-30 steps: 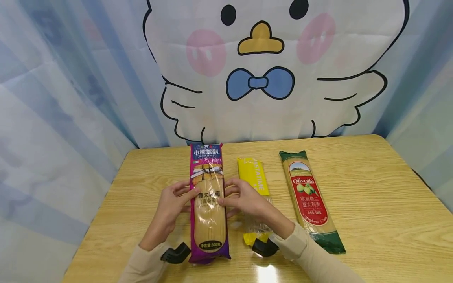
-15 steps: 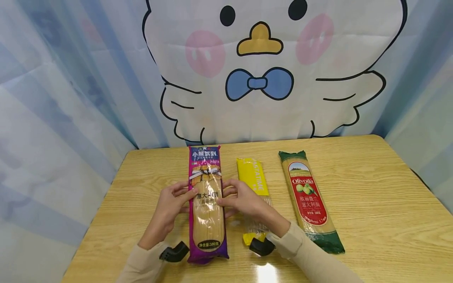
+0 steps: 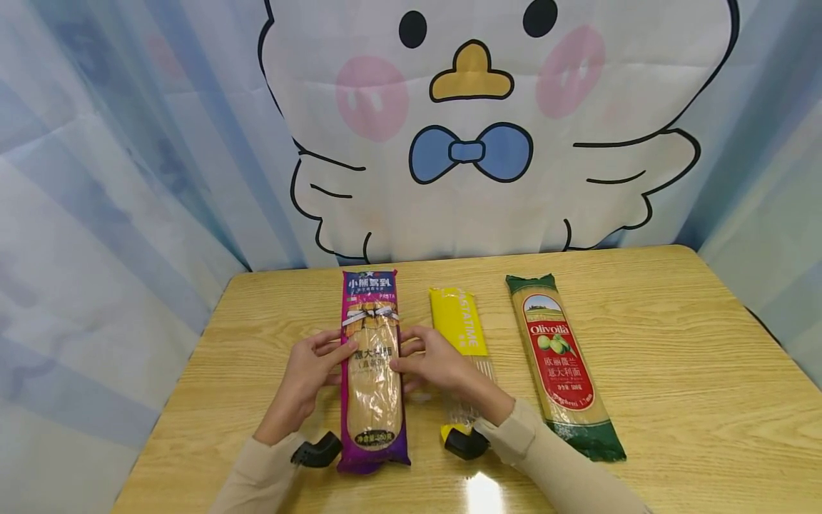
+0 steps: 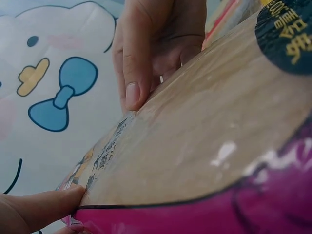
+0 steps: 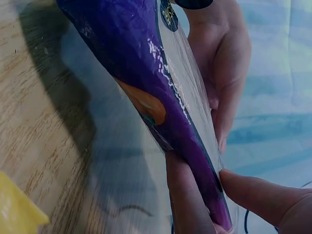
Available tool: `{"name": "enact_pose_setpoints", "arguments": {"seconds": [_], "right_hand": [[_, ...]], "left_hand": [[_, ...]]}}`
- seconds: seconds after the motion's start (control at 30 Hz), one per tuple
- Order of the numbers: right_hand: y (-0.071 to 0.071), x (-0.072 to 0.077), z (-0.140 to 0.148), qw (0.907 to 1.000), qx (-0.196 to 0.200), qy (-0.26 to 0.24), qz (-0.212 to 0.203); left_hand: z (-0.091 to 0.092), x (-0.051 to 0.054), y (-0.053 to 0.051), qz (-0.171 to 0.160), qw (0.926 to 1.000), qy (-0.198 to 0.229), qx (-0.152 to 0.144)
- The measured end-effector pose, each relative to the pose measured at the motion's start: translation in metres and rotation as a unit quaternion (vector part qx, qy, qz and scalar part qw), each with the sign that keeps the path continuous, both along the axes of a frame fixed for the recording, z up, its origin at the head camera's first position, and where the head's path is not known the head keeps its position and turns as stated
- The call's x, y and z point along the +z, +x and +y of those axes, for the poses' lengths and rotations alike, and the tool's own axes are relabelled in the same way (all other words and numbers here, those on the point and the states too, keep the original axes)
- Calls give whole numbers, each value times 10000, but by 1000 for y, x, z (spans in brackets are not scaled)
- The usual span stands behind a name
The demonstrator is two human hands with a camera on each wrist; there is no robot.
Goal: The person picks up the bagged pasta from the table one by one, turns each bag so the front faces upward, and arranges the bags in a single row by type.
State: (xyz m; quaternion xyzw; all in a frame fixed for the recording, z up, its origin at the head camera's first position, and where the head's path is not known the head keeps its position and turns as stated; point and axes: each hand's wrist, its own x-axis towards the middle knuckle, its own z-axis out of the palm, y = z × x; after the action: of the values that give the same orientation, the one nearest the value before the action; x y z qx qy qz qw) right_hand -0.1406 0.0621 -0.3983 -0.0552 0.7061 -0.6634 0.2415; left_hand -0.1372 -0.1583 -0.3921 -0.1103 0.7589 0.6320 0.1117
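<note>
A purple-and-pink spaghetti packet (image 3: pixel 374 385) with a clear window is held lengthwise between both hands, in the left half of the table. My left hand (image 3: pixel 307 375) grips its left edge, thumb on the front and fingers behind. Its right edge is pinched by my right hand (image 3: pixel 439 363) in the same manner. In the right wrist view, the packet (image 5: pixel 141 63) appears raised off the tabletop, which shows a shadow. Under my right forearm lies a yellow spaghetti packet (image 3: pixel 459 321), partly covered. Farther right is a green-ended spaghetti packet (image 3: pixel 565 357) with a red label, untouched.
The wooden table (image 3: pixel 693 357) has a rounded far right corner. Behind it hangs a pale curtain (image 3: pixel 475 214) printed with a cartoon bird. Black wrist devices (image 3: pixel 317 451) sit at both sleeves, and light glares off the table's front.
The purple packet has shifted slightly left and looks a little smaller, as if lowered toward the table. My right hand and forearm moved left with it; both hands keep their grip.
</note>
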Motion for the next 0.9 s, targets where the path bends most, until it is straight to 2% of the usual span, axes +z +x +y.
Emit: {"name": "enact_pose_setpoints", "arguments": {"seconds": [0.23,0.5,0.9], "right_hand": [[-4,-7,-4,9999,-57,138,20],[-3,-7,-7,9996,-44,241,-105],[-5,-11,-10,9990,37,447,-38]], "left_hand": [[-1,-5,-3,39,10000,3,21],[-2,-11,-6,-18,10000,78,2],[-3,-21,-10,-89,9999,17,-90]]}}
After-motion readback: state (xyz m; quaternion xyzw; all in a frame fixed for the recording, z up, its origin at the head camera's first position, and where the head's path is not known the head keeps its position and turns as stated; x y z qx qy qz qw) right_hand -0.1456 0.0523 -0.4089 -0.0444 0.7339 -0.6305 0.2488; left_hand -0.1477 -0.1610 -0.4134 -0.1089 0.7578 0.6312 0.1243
